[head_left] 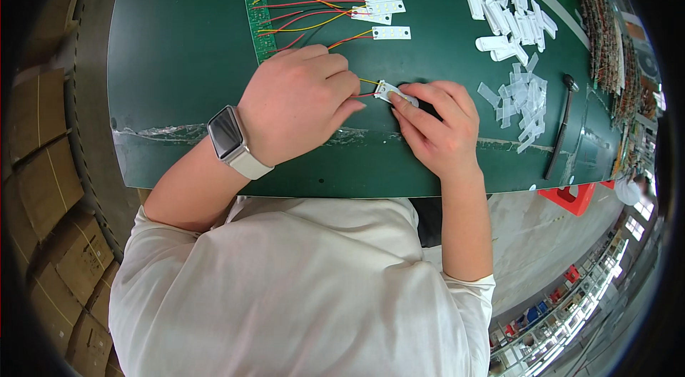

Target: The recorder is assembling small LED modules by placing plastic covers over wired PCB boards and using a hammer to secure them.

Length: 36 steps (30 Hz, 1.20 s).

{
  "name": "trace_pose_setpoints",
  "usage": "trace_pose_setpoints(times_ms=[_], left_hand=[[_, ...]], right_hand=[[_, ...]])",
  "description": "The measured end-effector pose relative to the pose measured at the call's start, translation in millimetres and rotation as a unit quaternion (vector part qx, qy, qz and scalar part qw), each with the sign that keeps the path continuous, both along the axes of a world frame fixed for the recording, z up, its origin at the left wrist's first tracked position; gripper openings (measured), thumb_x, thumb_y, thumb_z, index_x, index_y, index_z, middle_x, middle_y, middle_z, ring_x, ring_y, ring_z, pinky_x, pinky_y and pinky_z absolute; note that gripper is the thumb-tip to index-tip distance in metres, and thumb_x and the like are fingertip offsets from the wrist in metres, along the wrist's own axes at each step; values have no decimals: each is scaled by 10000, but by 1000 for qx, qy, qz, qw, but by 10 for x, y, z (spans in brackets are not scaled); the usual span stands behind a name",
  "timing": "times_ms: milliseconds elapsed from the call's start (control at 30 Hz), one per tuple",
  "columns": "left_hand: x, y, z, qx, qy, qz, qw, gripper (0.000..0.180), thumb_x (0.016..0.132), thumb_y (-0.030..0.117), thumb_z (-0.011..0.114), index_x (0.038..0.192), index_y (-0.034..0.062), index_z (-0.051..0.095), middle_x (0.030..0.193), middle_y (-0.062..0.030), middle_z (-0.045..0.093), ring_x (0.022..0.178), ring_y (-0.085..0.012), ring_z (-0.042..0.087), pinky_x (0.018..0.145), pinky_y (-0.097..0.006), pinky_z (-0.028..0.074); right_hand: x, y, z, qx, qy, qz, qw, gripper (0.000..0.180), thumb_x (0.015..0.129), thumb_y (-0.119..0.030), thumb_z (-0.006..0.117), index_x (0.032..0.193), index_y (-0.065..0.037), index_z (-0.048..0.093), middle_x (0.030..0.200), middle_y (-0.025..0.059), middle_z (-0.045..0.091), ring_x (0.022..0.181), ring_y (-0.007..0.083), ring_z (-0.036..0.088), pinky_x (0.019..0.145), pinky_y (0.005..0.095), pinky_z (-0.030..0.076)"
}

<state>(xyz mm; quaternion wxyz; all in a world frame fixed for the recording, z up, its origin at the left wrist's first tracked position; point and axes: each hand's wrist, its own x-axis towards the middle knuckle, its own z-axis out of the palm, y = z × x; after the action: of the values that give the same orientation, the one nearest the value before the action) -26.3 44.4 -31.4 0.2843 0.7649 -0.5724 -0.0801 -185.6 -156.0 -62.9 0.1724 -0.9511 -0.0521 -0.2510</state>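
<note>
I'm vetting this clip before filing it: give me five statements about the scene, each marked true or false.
1. The right hand grips a small white board. True.
2. Both wrists are bare. False: a watch is on the left one.
3. Red, yellow and black wires extend from the green circuit board. True.
4. The white casings stand in one neat row. False: they lie in a loose heap.
5. Clear strips lie nearer the person than that heap. True.
</note>
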Motion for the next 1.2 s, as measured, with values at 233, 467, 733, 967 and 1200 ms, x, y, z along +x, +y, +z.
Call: trace_pose_setpoints(times_ms=[233,467,733,967,1200], left_hand=[[-35,-41,-62,-32,74,22,997,102,851,126,793,942,85,771,880,-35,715,822,-260,638,723,-391,528],[-92,-103,-97,-48,-15,96,994,130,843,68,769,971,92,766,873,-37,715,833,-264,663,726,-384,548],[-152,-25,-18,33,72,64,995,132,864,82,759,993,108,753,878,-43,685,778,-268,679,651,-381,550],[-89,-4,-43,48,67,70,994,134,894,99,746,1028,106,750,892,-58,667,781,-273,681,652,-389,551],[-124,-24,-40,9,55,68,996,186,843,107,784,1025,92,750,893,-46,660,852,-266,662,735,-393,557]], right_hand=[[32,1,15,21,2,1,1000,225,737,-102,840,952,-166,822,1045,-76,743,922,181,632,735,327,541],[11,27,15,-34,-16,-8,999,190,751,-128,844,933,-179,819,1053,-90,745,979,179,630,756,325,499],[10,25,35,-34,-6,-11,999,196,749,-137,844,936,-193,824,1071,-100,740,1005,189,624,790,337,492],[23,0,30,4,18,4,1000,227,743,-103,826,959,-172,826,1080,-81,749,974,187,634,787,327,527],[15,13,4,17,14,2,1000,219,739,-95,827,948,-160,824,1076,-78,753,959,184,636,776,319,539]])
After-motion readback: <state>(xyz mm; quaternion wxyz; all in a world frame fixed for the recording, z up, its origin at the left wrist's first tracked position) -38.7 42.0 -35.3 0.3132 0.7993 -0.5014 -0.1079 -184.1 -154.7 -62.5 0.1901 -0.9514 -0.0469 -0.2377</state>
